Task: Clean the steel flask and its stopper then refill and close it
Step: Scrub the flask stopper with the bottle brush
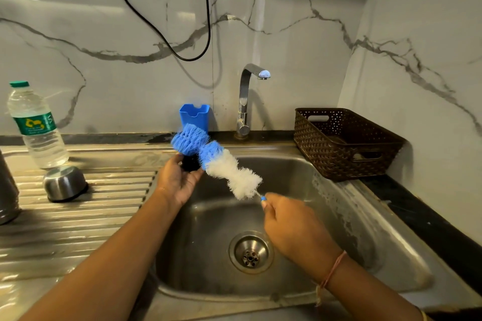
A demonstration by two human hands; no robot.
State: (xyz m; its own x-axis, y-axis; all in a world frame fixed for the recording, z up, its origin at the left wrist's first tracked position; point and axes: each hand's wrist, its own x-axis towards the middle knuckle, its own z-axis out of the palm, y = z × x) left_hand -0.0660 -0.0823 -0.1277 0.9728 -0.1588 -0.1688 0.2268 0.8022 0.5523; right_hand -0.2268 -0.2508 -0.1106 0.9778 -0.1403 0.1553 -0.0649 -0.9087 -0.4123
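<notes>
Over the sink basin (326, 216) my left hand (175, 182) grips a small black stopper (190, 163), mostly hidden by my fingers and the brush. My right hand (289, 227) pinches the thin handle of a blue and white bottle brush (224, 164), whose blue bristle end lies against the stopper. The steel flask (7, 190) stands at the far left edge on the drainboard, only partly in view. Its steel cap (65, 183) sits upside down on the ribbed drainboard. A plastic water bottle (35, 125) with a green cap stands behind it.
The tap (247, 101) rises behind the basin with no water running. A blue plastic holder (194, 115) stands to the left of the tap. A brown woven basket (344, 143) sits on the right counter. The drain (251, 253) lies in the basin's floor. A black cable (167, 39) hangs on the wall.
</notes>
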